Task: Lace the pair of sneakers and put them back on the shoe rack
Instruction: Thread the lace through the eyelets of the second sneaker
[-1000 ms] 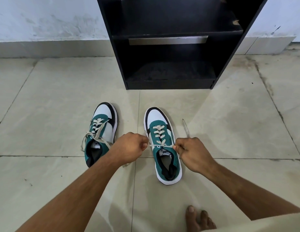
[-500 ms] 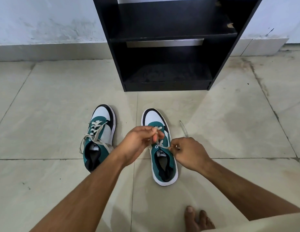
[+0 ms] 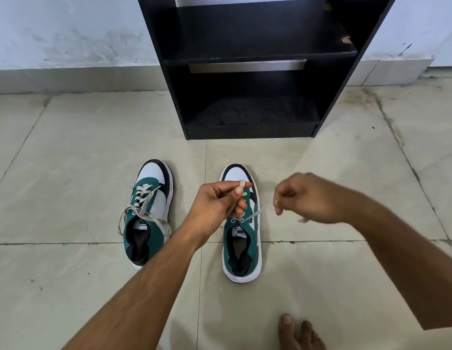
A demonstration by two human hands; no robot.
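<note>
Two green, white and black sneakers stand on the tiled floor with toes toward the rack. The left sneaker (image 3: 149,213) is laced, its cream lace ends hanging loose over the sides. Over the right sneaker (image 3: 241,246) my left hand (image 3: 219,202) pinches a loop of the cream lace above the tongue. My right hand (image 3: 304,198) grips the other lace end (image 3: 257,213), stretched taut to the right from the top eyelets. The black shoe rack (image 3: 252,72) stands behind, its two shelves bare.
The rack stands against a pale wall with a grey skirting (image 3: 68,79). My bare foot (image 3: 299,333) rests on the floor at the lower right. Beige floor tiles with dark grout lines surround the shoes.
Both hands have risen from the sneaker's top eyelets. My left hand moved right over the tongue with a lace loop; my right hand pulled its end up and out to the right.
</note>
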